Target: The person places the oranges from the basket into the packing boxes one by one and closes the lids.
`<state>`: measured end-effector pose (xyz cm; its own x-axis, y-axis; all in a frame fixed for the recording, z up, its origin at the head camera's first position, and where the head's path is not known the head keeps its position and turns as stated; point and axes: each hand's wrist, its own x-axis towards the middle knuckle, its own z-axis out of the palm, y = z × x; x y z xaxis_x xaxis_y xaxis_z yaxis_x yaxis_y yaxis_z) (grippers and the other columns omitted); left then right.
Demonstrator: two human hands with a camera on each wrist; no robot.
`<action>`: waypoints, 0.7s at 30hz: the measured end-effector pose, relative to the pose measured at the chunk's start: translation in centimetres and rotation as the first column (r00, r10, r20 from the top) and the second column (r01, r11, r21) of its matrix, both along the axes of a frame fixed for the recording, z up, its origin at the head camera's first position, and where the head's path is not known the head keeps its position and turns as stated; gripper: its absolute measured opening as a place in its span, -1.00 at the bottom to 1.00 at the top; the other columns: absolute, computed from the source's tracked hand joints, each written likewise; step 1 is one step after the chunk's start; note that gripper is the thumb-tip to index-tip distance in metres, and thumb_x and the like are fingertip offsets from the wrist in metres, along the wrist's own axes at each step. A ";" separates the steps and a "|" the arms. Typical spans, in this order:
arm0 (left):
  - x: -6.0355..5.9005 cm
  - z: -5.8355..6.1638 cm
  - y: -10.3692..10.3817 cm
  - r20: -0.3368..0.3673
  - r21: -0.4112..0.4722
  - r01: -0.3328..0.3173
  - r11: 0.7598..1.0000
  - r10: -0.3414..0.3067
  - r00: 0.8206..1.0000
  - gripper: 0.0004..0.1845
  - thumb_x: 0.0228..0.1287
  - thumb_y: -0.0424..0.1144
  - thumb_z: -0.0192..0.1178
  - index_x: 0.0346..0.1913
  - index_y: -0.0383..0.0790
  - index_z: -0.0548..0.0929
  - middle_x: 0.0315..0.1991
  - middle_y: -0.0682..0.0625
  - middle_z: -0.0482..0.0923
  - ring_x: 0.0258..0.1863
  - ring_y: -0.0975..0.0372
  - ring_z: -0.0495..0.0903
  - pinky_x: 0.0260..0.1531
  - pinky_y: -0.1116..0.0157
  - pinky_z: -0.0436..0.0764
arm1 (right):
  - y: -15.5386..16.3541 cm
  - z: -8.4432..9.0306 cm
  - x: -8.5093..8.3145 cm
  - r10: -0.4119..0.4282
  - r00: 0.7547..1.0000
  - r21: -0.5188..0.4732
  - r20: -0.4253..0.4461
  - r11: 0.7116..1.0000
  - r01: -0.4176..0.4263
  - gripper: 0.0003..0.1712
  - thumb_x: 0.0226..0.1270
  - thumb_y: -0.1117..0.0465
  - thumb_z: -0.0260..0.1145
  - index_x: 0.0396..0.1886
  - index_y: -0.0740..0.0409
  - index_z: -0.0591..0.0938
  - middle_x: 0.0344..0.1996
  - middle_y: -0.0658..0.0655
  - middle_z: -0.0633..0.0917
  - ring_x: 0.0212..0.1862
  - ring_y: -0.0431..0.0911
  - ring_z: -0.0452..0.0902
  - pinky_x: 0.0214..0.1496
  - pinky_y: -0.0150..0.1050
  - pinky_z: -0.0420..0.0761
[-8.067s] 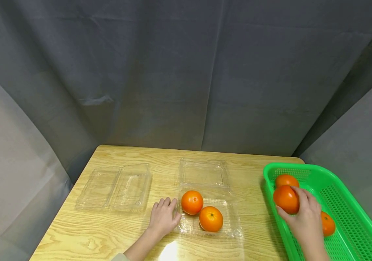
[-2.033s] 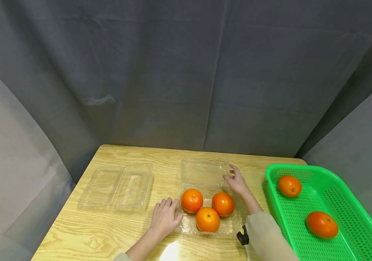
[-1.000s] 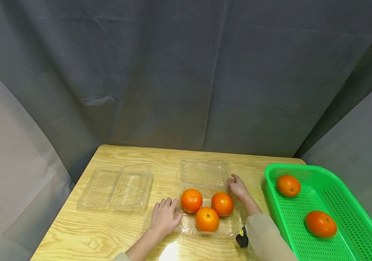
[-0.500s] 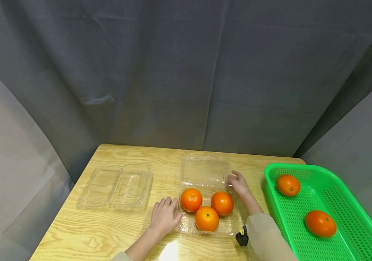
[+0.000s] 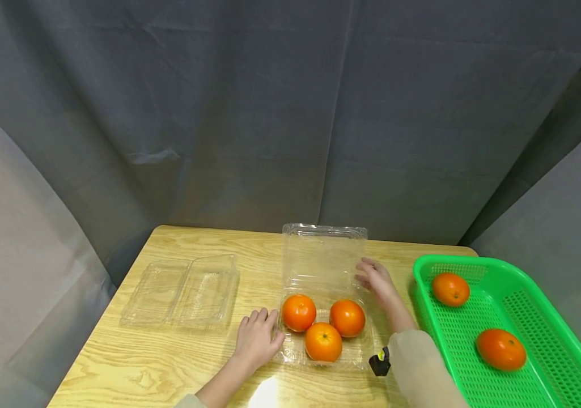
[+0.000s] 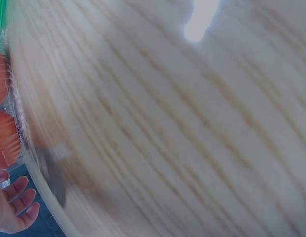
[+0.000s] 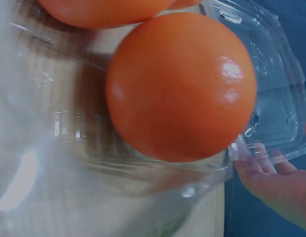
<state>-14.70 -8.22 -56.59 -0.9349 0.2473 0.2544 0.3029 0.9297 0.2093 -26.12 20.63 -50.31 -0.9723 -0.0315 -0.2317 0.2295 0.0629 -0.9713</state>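
Observation:
A clear plastic clamshell box point(image 5: 353, 358) holds three oranges point(image 5: 323, 342) in its base. Its lid point(image 5: 326, 255) stands raised at the back, tilted up from the hinge. My right hand point(image 5: 378, 277) is at the lid's right edge; in the right wrist view its extended fingers point(image 7: 264, 163) lie against the underside of the clear plastic. Beside the base's left edge my left hand point(image 5: 257, 338) rests with relaxed fingers, the thumb near the rim. The left wrist view catches only part of that hand, at the lower left corner.
A second clear clamshell box point(image 5: 180, 292) lies unfolded at the left of the wooden table point(image 5: 132, 368). On the right, a green plastic basket point(image 5: 530, 289) holds two oranges point(image 5: 501, 349). Grey curtains point(image 5: 249, 141) hang behind and at both sides.
Earlier, my right hand gripped an orange over the basket; a third orange now sits in the box. Over the last second the lid has swung up from lying flat, with my right hand at its edge.

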 end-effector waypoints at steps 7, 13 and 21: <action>0.0 0.1 0.0 -0.003 0.002 0.002 1.000 -0.002 1.000 -0.59 0.10 0.01 0.05 -0.02 -0.10 0.50 -0.33 0.01 0.47 -0.36 0.18 0.40 -0.36 0.21 0.40 | 0.1 1.6 -0.2 0.011 1.000 -0.001 0.008 1.000 -0.011 -0.27 0.39 -0.08 -0.10 0.31 0.40 0.12 0.19 0.40 0.30 0.05 0.09 0.45 0.16 -0.08 0.35; 0.0 0.1 0.0 0.000 0.001 0.000 1.000 0.000 1.000 -0.59 0.11 0.01 0.04 -0.01 -0.10 0.50 -0.32 0.01 0.47 -0.37 0.19 0.40 -0.36 0.23 0.38 | 0.1 3.3 -0.2 0.026 1.000 0.020 -0.007 0.999 -0.026 -0.24 0.40 -0.19 -0.21 0.31 0.34 0.17 0.20 0.36 0.32 -0.12 -0.16 0.48 -0.03 -0.26 0.39; 0.0 0.0 0.0 -0.026 0.011 0.000 1.000 0.001 1.000 -0.59 0.08 0.00 0.06 -0.02 -0.10 0.51 -0.34 0.00 0.47 -0.37 0.18 0.41 -0.37 0.21 0.40 | -0.3 4.7 -0.2 0.064 0.997 0.006 -0.045 0.998 -0.064 -0.12 0.32 -0.34 -0.29 0.32 0.29 0.16 0.24 0.37 0.28 0.20 0.16 0.25 0.19 -0.01 0.21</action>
<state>-14.75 -8.19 -56.62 -0.9281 0.2440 0.2814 0.3080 0.9275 0.2117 -26.31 20.35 -45.64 -0.9778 -0.0932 -0.1876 0.1804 0.0806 -0.9803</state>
